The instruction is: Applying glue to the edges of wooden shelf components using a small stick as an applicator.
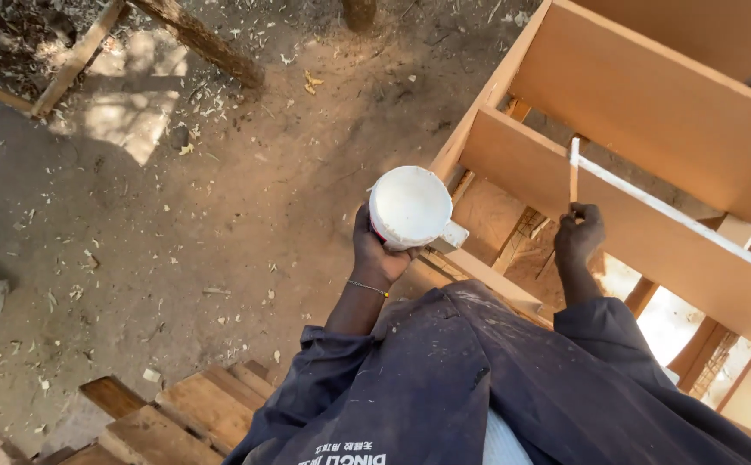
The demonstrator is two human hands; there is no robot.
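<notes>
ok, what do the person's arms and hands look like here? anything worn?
Both hands are bare, no gloves. The left hand has a thin bracelet at the wrist. Both arms wear dark navy work sleeves pushed up the forearms, left sleeve and right sleeve. The cloth is dusty, flecked with pale specks. The right hand shows no jewellery.

The round tub (410, 207) in the left hand (375, 254) is white, with a thin red edge at its near side. The thin stick (574, 170) pinched by the right hand (579, 234) is pale wood, smeared white. The cabinet (651, 112) on the right is light tan board, one shelf edge coated white. The jacket (444, 379) is dark navy, flecked with pale dust, with white print near the hem. The ground (246, 189) is brown dirt dappled with light patches and pale shavings. The near left planks (195, 413) are raw yellowish brown.
</notes>
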